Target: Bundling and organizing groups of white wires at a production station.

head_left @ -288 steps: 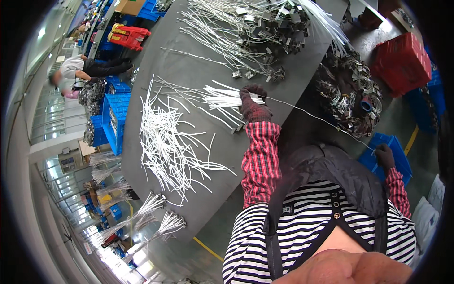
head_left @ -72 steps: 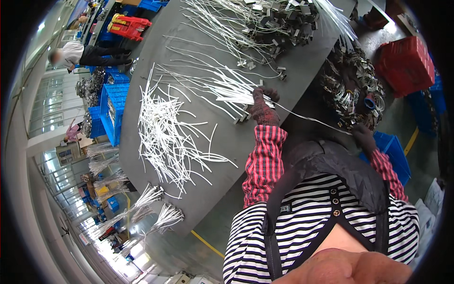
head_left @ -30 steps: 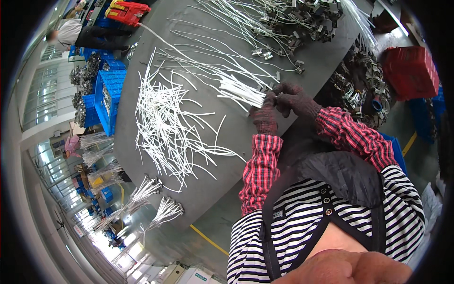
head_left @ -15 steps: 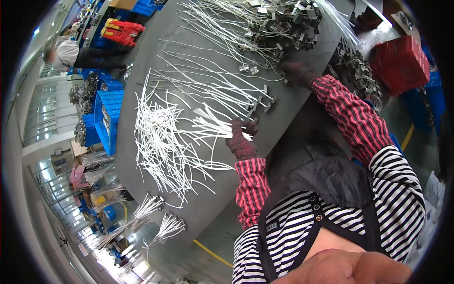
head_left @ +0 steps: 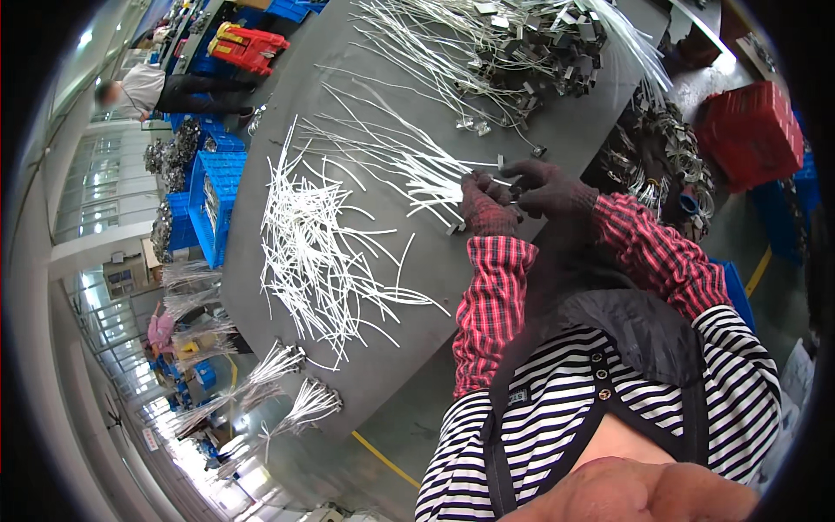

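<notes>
My left hand [head_left: 487, 207], in a dark knit glove, is closed on a bundle of white tubes [head_left: 435, 184] that fans out to its left over the table. Thin white cables [head_left: 374, 130] run alongside and partly under that bundle. My right hand [head_left: 557, 190], gloved the same way, reaches to the left hand from the right. Its thumb and forefinger are apart around the near ends of the bundle; whether they touch anything is hard to see. Just beyond them lie a cable end with a small connector [head_left: 501, 162] and a dark connector [head_left: 539, 151].
A loose heap of short white tubes [head_left: 317, 252] covers the left of the grey table [head_left: 383, 348]. Cables with metal connectors [head_left: 548, 52] pile up at the far side. Tied cable bundles [head_left: 304, 404] hang at the near-left edge. A red crate [head_left: 750, 135] stands right; a person [head_left: 143, 91] is far left.
My right hand has come from the connector pile toward me, beside the left hand. My left hand has moved away and right with the tubes, onto the cables. The view has shifted slightly.
</notes>
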{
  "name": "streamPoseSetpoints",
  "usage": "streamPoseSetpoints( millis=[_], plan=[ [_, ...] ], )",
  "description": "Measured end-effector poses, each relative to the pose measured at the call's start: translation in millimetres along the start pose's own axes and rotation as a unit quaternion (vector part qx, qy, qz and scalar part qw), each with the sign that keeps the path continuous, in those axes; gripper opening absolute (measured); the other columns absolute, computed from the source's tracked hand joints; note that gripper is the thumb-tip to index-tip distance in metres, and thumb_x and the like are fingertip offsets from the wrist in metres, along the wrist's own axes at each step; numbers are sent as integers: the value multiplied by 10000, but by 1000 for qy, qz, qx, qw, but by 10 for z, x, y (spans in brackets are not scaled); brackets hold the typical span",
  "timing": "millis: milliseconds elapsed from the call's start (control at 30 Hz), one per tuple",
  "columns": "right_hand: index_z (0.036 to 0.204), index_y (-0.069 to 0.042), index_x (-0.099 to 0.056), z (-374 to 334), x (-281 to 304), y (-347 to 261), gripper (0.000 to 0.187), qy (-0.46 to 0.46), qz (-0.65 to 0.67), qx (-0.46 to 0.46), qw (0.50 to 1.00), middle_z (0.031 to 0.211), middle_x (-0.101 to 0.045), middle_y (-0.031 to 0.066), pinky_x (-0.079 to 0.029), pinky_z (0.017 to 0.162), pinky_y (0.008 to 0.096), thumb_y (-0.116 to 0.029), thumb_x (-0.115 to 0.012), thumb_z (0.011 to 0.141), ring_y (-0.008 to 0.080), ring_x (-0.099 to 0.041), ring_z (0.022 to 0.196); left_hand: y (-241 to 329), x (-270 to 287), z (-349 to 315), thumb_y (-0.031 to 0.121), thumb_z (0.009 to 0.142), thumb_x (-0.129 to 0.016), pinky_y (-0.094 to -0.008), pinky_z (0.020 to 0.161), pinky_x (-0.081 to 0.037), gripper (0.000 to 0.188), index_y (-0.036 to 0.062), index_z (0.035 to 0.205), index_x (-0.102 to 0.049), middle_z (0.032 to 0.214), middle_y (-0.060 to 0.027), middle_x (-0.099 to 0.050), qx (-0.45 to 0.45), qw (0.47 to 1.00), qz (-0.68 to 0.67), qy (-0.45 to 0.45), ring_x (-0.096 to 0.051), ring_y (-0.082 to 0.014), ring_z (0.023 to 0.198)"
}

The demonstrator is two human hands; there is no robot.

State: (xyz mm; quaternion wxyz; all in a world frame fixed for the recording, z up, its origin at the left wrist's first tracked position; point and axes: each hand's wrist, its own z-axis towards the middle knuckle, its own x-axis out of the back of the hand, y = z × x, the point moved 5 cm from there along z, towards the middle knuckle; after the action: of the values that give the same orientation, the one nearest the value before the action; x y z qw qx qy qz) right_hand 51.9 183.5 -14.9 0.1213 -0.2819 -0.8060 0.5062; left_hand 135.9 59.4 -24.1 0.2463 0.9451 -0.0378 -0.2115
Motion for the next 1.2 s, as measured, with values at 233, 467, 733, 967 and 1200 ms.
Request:
streamPoseSetpoints(
  millis=[233,467,733,967,1200],
  plan=[
    [1137,-65,-628,-272,-159,-81,475,-4,-81,7,997,970,-655,44,-493,718,284,-325,-789,773,115,-574,824,139,-176,-28,287,940,-564,-318,523,-397,265,64,797,-579,608,3,-448,-132,980,66,138,-474,-130,543],
    [1012,-23,-599,-1235,358,531,350,122,-21,9,992,889,-579,17,-470,760,287,-228,-744,768,119,-542,843,-21,-92,380,292,894,-597,-319,452,-402,281,48,755,-586,593,-30,-496,-126,971,-54,194,-469,-143,486],
    [1030,-31,-627,-2488,1770,2105,270,303,-150,-143,930,893,-643,52,-491,755,304,-123,-650,777,129,-581,845,221,-108,301,317,967,-501,-317,551,-474,284,66,880,-603,709,-58,-584,-215,973,82,16,-559,-180,589],
    [1068,-26,-644,-3272,2396,2694,295,359,-222,-211,882,942,-691,116,-507,733,324,-139,-633,795,161,-629,851,444,-150,326,232,919,-575,-300,610,-539,202,36,887,-611,804,-91,-643,-166,981,-97,-20,-625,-206,668],
    [1058,-28,-647,-3306,2360,2711,278,360,-197,-223,884,843,-656,89,-495,665,334,-138,-631,803,153,-598,755,489,-55,282,246,916,-591,-278,630,-567,230,20,895,-627,826,-100,-665,-178,980,-93,11,-655,-209,696]
  ],
)
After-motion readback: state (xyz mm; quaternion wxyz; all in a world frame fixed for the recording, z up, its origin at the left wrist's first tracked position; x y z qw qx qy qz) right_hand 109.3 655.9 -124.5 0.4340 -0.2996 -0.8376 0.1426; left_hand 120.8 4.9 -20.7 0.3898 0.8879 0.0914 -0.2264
